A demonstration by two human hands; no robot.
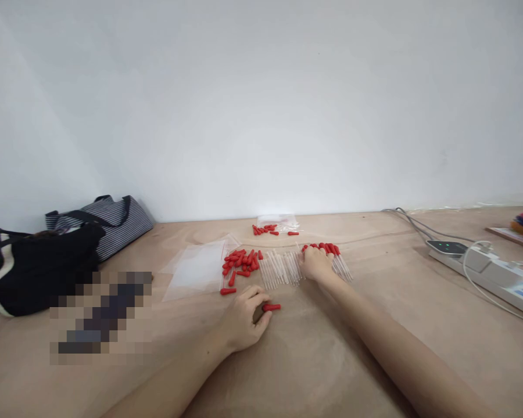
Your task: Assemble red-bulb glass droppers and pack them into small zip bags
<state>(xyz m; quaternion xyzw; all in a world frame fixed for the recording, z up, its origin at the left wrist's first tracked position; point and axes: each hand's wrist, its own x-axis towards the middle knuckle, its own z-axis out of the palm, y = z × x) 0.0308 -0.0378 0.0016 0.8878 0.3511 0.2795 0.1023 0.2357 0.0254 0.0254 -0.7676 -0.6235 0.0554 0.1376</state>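
Toward the middle of the wooden table (314, 366), our left hand (246, 319) rests with its thumb and forefinger drawn narrow around one red dropper bulb (273, 307). We have that bulb at about two o'clock from the palm, its thick end between the two fingertips and its slim end pointing to three o'clock. At twelve o'clock from this hand lies our loose pile of red bulbs (242, 264), with a stray bulb (228, 291) at eleven o'clock.

At two o'clock from the left hand, our right hand (316, 264) reaches among thin clear tubes. Its fingers are bunched, and we cannot tell whether they grip anything, since the hand hides their tips. At nine o'clock from it we see bare tubes (270, 273) lying side by side; at three o'clock, just beside it, red-capped tubes (337, 251) lie with their caps toward twelve.

Flat plastic bags (196, 270) spread at nine o'clock from the loose pile. At one o'clock from that pile, near the wall (261, 116), we see a smaller group of bulbs (265, 230). Well apart, at three o'clock from our right hand, lies a power strip (520, 290); at ten o'clock from our left, a striped bag (133, 223).
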